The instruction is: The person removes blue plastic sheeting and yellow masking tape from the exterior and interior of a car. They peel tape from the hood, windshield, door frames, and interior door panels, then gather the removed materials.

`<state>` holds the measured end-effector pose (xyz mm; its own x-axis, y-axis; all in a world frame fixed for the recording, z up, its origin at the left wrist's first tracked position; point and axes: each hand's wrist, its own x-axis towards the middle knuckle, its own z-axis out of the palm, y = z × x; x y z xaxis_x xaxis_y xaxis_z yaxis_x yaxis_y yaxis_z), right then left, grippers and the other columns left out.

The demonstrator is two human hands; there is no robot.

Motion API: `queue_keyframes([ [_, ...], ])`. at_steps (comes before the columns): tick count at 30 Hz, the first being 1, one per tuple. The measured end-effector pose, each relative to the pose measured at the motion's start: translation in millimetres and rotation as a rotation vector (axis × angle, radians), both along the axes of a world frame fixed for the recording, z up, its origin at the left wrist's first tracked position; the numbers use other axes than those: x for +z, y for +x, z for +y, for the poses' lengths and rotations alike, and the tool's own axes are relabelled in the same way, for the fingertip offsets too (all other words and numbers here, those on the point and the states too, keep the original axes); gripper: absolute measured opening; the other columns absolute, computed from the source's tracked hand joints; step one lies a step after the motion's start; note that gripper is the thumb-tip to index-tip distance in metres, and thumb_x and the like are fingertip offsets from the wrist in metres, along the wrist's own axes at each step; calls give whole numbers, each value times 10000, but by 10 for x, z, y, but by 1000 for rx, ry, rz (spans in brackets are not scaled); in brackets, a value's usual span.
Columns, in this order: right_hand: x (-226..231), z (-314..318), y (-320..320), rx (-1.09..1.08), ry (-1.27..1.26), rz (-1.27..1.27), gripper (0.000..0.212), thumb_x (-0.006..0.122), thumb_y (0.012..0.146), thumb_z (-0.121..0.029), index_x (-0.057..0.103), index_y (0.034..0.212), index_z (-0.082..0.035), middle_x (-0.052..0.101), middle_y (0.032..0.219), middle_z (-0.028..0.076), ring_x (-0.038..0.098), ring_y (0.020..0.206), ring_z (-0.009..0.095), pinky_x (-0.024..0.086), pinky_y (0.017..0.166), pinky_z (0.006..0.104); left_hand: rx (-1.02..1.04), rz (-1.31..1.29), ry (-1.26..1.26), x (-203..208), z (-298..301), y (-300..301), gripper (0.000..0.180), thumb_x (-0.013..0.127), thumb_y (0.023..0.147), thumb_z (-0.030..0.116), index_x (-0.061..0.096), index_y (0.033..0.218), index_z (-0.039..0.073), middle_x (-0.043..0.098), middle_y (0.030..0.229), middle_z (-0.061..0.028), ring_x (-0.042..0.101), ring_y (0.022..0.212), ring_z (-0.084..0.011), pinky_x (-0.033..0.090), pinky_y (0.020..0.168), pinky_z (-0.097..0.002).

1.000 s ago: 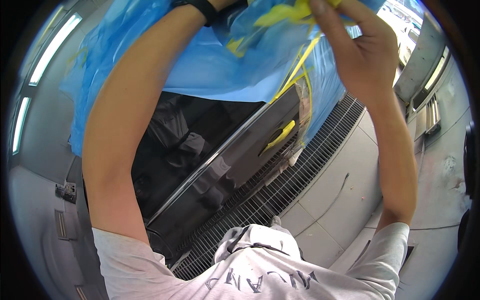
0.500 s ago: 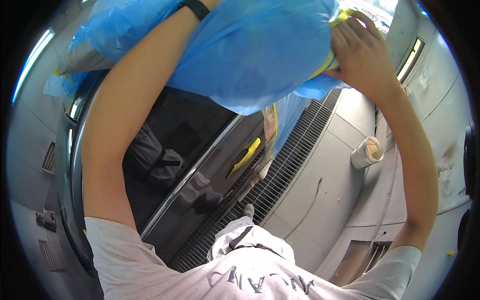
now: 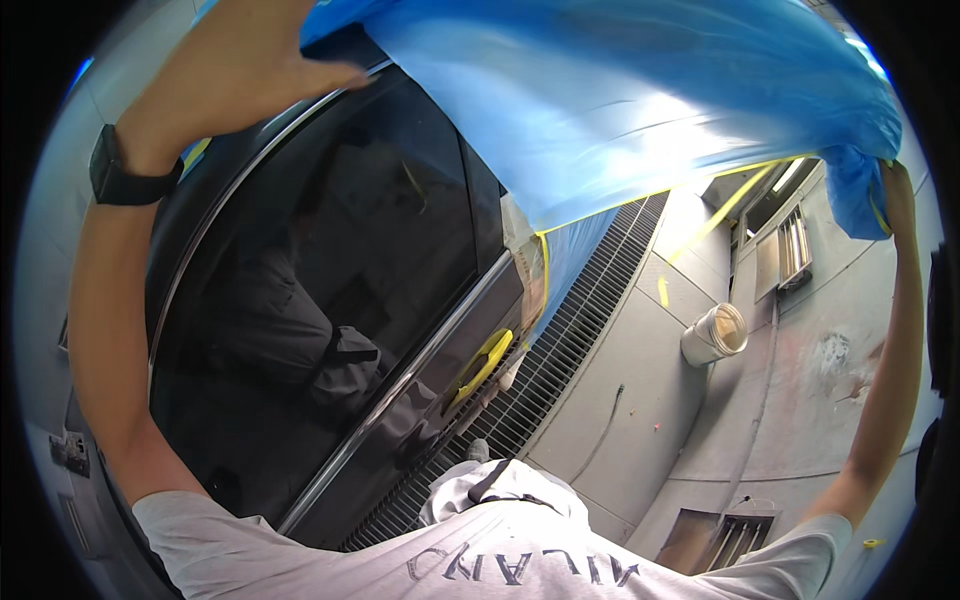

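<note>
A large sheet of blue plastic masking film (image 3: 480, 110) with yellow tape along its lower edge spreads across the top, over part of a dark car. At the far right, my right hand (image 3: 897, 195) is closed around a bunched end of that film and holds it out from the car. My left hand (image 3: 225, 70) is over the upper edge of the dark car window (image 3: 330, 240), thumb stretched out and apart. Its other fingers run out of the picture at the top. Yellow tape covers the door handle (image 3: 482, 368).
Below the car side runs a floor grating (image 3: 560, 370). A pale bucket (image 3: 714, 334) stands by the wall on the right, near a vent (image 3: 740, 543). A thin dark hose (image 3: 600, 430) lies on the floor. A loose yellow tape strip (image 3: 725, 215) hangs near the film.
My right hand has moved outward to the right, drawing the bunched film into a wide sheet. My left hand has moved left, away from the bundle, and more of the car window now shows.
</note>
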<state>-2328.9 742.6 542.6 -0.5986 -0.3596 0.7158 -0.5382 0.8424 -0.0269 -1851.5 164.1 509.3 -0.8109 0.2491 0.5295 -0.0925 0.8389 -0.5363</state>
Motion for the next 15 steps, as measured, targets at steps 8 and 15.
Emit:
queue_keyframes([
  [8, -619, 1458, -1257, -170, -205, -55, 617, 530, 1000, -483, 710, 1017, 107, 688, 964, 353, 623, 852, 471, 470, 815, 560, 265, 376, -6, -463, -1351, -639, 837, 767, 874, 413, 370, 1589, 236, 380, 1623, -131, 346, 1490, -409, 226, 1149, -745],
  [15, -2245, 2006, -2495, 348, -759, -677, 512, 458, 1059, -432, 669, 1142, 27, 694, 1094, 214, 664, 956, 318, 501, 929, 442, 496, 68, 481, -660, -1070, -2160, 601, 541, 993, 492, 429, 1562, 333, 284, 1672, -145, 298, 1469, -527, 143, 1093, -855],
])
